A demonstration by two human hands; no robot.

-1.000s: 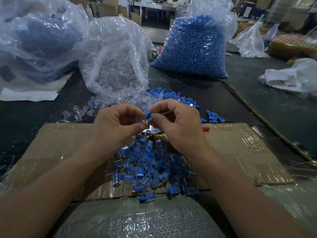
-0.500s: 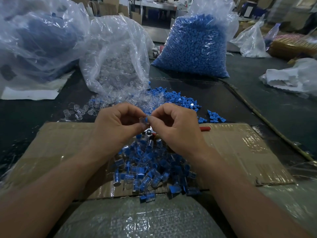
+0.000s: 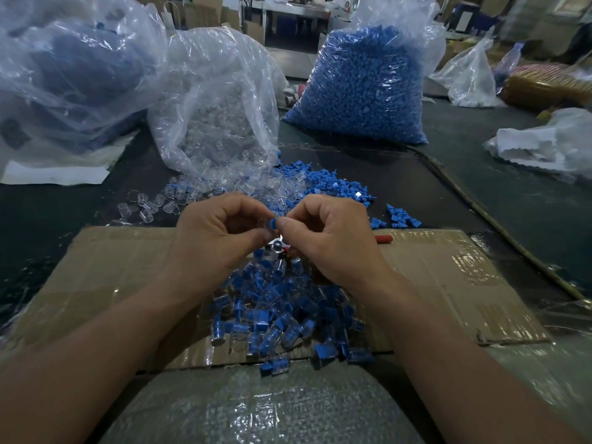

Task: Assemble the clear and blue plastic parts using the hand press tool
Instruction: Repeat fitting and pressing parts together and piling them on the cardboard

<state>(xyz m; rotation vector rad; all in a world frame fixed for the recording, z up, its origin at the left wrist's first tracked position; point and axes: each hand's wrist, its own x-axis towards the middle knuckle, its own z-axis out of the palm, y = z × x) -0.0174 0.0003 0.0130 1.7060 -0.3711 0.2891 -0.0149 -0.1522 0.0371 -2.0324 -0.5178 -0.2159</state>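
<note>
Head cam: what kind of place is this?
Probably a small factory assembly bench: bulk bag of blue parts, bag of clear parts, assembled pieces piled on a cardboard sheet, left hand pinching a clear part, right hand a blue part.

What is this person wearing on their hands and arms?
Nothing that shows. The left hand and right hand have no gloves or rings, no watch or band at either wrist, and no sleeves in view.

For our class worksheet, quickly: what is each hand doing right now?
Left hand: closed, pinching a clear part.
Right hand: closed, pinching a blue part.
</note>
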